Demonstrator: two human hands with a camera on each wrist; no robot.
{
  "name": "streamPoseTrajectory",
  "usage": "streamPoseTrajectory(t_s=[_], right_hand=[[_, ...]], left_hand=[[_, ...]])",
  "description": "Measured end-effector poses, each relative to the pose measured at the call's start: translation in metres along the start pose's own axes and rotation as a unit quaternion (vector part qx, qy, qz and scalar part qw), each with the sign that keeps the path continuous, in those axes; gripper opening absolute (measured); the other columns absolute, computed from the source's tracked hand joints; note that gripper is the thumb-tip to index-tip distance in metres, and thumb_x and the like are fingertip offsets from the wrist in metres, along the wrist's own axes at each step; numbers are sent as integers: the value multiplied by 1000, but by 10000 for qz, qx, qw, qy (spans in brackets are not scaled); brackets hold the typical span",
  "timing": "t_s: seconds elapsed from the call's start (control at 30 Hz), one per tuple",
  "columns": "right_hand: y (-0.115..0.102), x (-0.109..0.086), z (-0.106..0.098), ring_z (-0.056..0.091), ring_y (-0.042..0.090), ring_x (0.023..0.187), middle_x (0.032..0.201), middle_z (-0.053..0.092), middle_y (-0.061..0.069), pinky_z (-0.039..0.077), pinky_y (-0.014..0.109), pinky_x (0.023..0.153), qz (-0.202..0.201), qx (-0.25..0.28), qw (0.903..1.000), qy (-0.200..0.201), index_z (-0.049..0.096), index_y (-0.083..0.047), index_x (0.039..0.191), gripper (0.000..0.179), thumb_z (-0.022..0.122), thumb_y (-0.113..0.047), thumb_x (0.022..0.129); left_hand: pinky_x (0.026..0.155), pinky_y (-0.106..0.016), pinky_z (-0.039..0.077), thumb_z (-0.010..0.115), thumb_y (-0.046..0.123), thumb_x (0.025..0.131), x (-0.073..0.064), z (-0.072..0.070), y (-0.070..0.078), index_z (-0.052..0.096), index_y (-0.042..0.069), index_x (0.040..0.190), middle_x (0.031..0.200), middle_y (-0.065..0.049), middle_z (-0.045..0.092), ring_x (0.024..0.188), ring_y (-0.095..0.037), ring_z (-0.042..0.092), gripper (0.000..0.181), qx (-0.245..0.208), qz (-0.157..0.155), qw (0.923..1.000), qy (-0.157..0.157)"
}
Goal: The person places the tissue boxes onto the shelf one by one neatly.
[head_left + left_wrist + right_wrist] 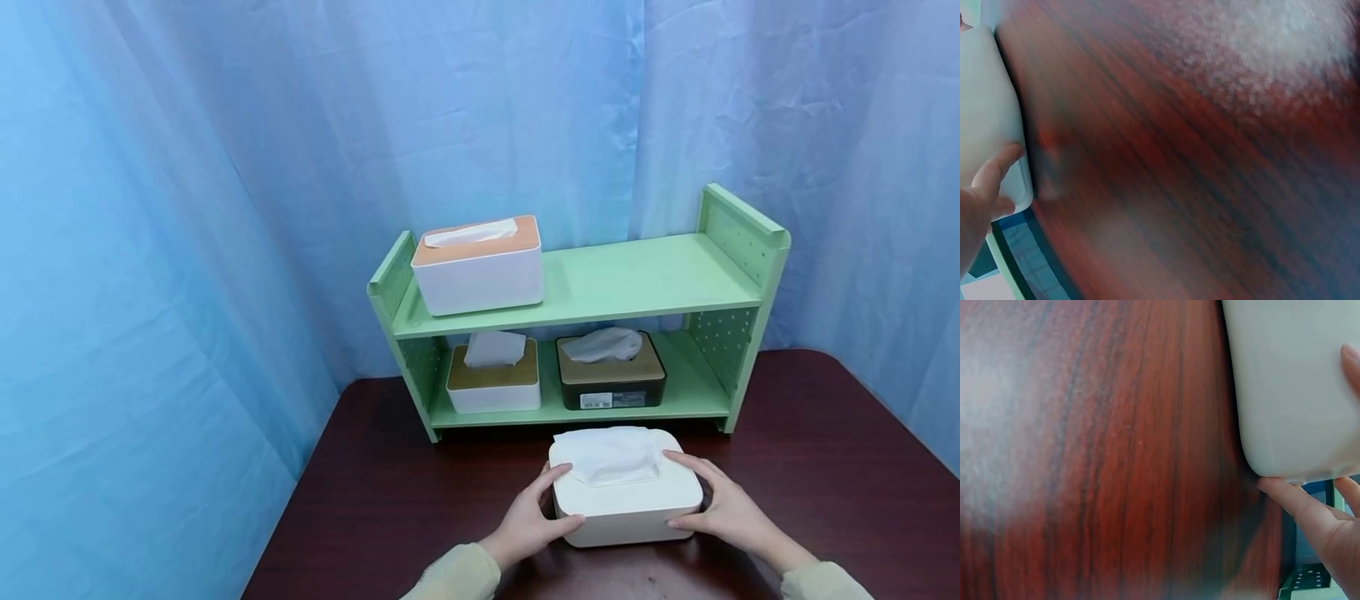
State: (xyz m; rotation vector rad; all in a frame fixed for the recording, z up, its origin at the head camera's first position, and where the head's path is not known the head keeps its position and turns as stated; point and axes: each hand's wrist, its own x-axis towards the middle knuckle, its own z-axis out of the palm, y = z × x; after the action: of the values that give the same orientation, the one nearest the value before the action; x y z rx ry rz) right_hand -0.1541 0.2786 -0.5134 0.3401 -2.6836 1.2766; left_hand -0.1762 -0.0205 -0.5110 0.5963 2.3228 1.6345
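Observation:
A white tissue box (626, 500) with a tissue sticking out of its top sits on the dark wooden table, in front of the shelf. My left hand (527, 521) grips its left end, thumb on the front side and a finger at the top edge. At the opposite end, my right hand (726, 507) holds it the same way, thumb at the front corner. The left wrist view catches the box's side (988, 106) with the left fingers against it. In the right wrist view, right fingertips touch the box (1297, 394) near its corner.
Behind the box stands a green two-tier shelf (637, 279). A white tissue box with an orange-brown top (480, 283) is on its upper tier. The lower tier bears a smaller wood-topped white box (495, 398) and a dark one (611, 387). Blue curtains (247, 167) surround the table (360, 500).

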Motion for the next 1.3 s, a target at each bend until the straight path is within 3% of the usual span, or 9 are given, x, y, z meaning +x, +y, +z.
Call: streamPoseTrajectory(t_s=[0.2, 0.37, 0.5, 0.6, 0.7, 0.83, 1.07, 1.17, 1.3], right_hand=[[-2, 3, -2, 29, -12, 115, 138, 44, 20, 38, 34, 89, 202, 6, 9997, -118, 48, -14, 138, 89, 88, -30, 61], [-7, 3, -5, 25, -21, 109, 135, 47, 16, 33, 15, 85, 57, 68, 9999, 99, 48, -12, 137, 89, 89, -26, 60], [-24, 9, -19, 30, -14, 112, 131, 47, 14, 29, 12, 84, -307, -100, 9983, 493, 48, -13, 138, 91, 90, -22, 58], [-41, 15, -34, 30, -14, 115, 133, 45, 8, 26, 6, 87, -731, -64, 9937, 850, 48, -12, 139, 92, 90, -16, 57], [-60, 22, -52, 27, -19, 115, 134, 41, -12, 20, -1, 87, -1184, 4, 9855, 1216, 49, -10, 138, 94, 90, -8, 54], [-88, 32, -79, 28, -18, 119, 133, 32, -32, 22, 0, 90, -1628, -22, 9741, 1567, 49, -10, 137, 96, 89, 4, 50], [-125, 58, -123, 39, -12, 114, 136, 36, -27, 32, 1, 84, -2088, 199, 9608, 1813, 46, -5, 139, 99, 80, 22, 50], [-130, 69, -134, 44, -12, 105, 136, 36, -25, 39, 2, 76, -1842, 393, 9682, 1645, 42, -12, 143, 97, 79, 18, 59], [-129, 80, -140, 47, -13, 96, 140, 39, -13, 44, 5, 66, -1412, 360, 9790, 1427, 36, -19, 147, 93, 79, 7, 69]], left_hand=[[111, -42, 30, 74, 18, 82, 1, 0, 0, 45, 21, 140, 154, -23, 18, 143, -35, 17, 64, 34, -13, 10000, 17], [101, -33, 43, 74, 14, 82, 1, -3, 7, 47, 19, 140, 155, -23, 14, 143, -36, 17, 65, -73, 130, 9999, 11], [83, -23, 51, 75, 15, 81, 6, -15, 34, 46, 19, 141, 158, -17, 10, 141, -34, 22, 66, -3, 349, 9994, -4], [87, -23, 50, 75, 17, 81, 10, -26, 61, 45, 19, 141, 159, -12, 9, 141, -30, 25, 67, 208, 696, 9974, 9], [91, -24, 49, 75, 15, 82, 11, -36, 88, 44, 18, 142, 159, -10, 6, 141, -28, 26, 68, 304, 1193, 9924, -5], [96, -24, 46, 73, 10, 82, 15, -51, 123, 41, 16, 143, 160, -6, -2, 143, -24, 22, 69, 490, 1817, 9821, -83], [99, -29, 45, 74, 5, 81, 38, -72, 177, 38, 10, 144, 160, -9, -5, 145, -23, 19, 73, 949, 2890, 9526, -34], [98, -32, 46, 74, 8, 81, 53, -78, 188, 38, 14, 145, 160, -5, -2, 145, -21, 20, 73, 1071, 2834, 9530, 50], [98, -37, 46, 73, 15, 83, 68, -81, 195, 38, 22, 146, 160, 1, 0, 144, -18, 21, 72, 1143, 2370, 9647, 102]])
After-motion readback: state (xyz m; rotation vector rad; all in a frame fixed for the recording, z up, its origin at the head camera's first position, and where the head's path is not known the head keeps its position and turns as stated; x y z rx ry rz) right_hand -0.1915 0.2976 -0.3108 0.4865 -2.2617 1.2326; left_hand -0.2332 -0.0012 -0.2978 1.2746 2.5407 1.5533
